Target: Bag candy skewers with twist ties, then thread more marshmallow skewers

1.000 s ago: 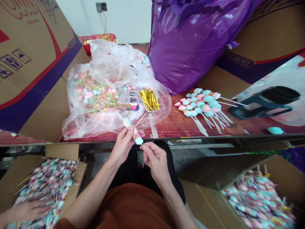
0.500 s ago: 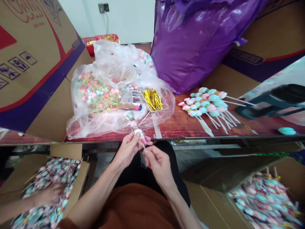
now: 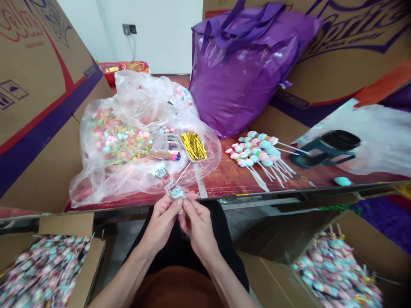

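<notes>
Closely together, both hands were held just in front of the edge of the red table (image 3: 218, 182). A printed clear sleeve (image 3: 171, 186) was grasped near its lower end between the thumb and fingers of the left hand (image 3: 163, 219), and its bottom was pinched by the right hand (image 3: 198, 219); what was inside could not be clearly told. The sleeve was tilted, its patterned upper end directed towards the clear plastic (image 3: 109, 182), where pastel candies (image 3: 123, 137) were spread and a tray of gold ties (image 3: 194, 146) was set. To the right, candy skewers (image 3: 257, 149) were laid in a bunch near a dark mug (image 3: 326, 147). Behind, a purple bag (image 3: 244, 77) was seen. Below the table, more skewers (image 3: 335, 269) were heaped in boxes.
</notes>
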